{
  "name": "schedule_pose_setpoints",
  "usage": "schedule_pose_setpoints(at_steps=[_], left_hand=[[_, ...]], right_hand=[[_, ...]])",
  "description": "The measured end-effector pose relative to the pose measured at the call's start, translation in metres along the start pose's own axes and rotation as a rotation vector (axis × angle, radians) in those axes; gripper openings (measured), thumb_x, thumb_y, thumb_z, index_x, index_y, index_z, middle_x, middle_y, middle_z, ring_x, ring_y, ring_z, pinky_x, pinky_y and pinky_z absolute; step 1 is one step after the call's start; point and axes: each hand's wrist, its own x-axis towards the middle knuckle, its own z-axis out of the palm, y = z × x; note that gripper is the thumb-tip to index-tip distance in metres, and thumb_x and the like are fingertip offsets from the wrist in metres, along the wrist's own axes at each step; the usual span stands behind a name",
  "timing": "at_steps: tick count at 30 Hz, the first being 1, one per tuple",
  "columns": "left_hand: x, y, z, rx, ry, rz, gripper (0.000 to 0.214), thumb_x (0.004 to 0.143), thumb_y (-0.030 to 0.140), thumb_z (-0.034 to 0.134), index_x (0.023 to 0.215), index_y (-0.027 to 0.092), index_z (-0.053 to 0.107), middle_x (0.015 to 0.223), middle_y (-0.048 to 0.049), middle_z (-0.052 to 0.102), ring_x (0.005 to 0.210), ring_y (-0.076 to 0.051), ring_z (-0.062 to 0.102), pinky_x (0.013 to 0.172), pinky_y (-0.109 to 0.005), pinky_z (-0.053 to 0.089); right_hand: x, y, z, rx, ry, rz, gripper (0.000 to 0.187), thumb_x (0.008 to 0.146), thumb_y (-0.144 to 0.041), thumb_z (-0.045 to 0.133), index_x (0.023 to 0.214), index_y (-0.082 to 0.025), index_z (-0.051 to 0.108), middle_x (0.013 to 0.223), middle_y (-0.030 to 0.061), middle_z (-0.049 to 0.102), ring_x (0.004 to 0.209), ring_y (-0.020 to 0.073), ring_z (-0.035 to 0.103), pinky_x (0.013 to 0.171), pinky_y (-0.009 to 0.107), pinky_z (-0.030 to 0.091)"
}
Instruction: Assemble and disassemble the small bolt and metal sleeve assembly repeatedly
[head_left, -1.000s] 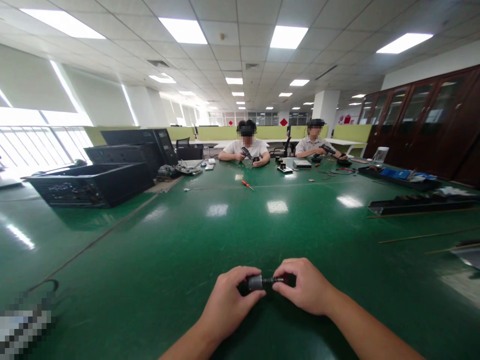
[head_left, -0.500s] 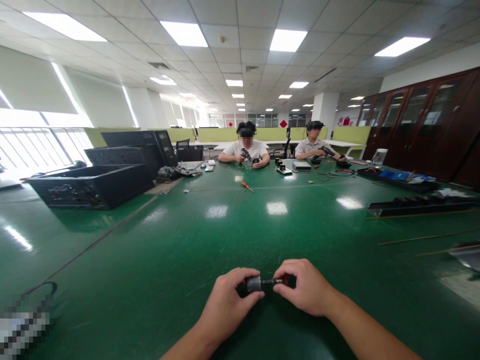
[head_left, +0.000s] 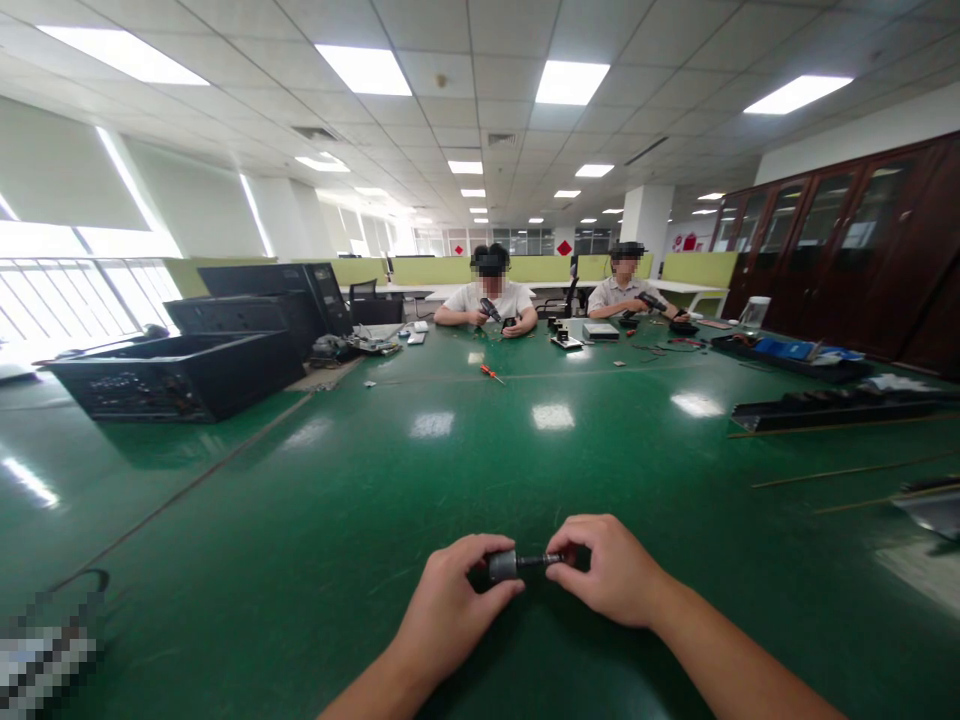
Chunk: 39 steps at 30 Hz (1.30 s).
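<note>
Head view, cylinder: a short grey metal cylinder (head_left: 503, 566) is lying sideways at the near middle, its left end sitting inside the curl of the left hand (head_left: 454, 600).
Left fingers: the index finger is passing along the far side of the cylinder and the thumb is pressing from the near side, so the two are gripping it between them.
Shaft: a thin dark rod-shaped shaft (head_left: 535, 560) is extending from the cylinder's right end, crossing the gap between the hands.
Right fingers: the thumb and index finger of the right hand (head_left: 619, 575) are pinching the shaft near its right end, one tip on the near side, one on the far side. A dark reddish patch is showing behind them, too dim to identify.
Green tabletop: a glossy green table (head_left: 360, 490) is stretching beneath both hands; whether the cylinder is touching it cannot be told.
Orange screwdriver: a small orange-handled screwdriver (head_left: 491, 374) is lying at the far middle, well apart from the hands.
Far side: a person in a white shirt (head_left: 486, 300) is holding a dark power tool (head_left: 490, 310); another person (head_left: 619, 290) is sitting to the right.
Far left: an open black metal computer case (head_left: 180, 370) is resting on the table.
</note>
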Motion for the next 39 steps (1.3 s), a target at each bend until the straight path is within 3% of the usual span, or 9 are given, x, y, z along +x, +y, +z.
schedule_pose_setpoints(at_steps=[39], left_hand=[[0.002,0.0018,-0.0066,0.029,-0.013,0.006,0.028,0.074,0.023,0.077,0.102,0.026,0.073,0.096,-0.0022,0.074,0.091,-0.023,0.068,0.085,-0.035,0.051]], right_hand=[[0.0017,0.003,-0.0052,-0.045,-0.004,0.04,0.005,0.08,-0.024,0.071,0.084,-0.021,0.073,0.077,0.0005,0.069,0.072,0.0166,0.063,0.071,0.028,0.045]])
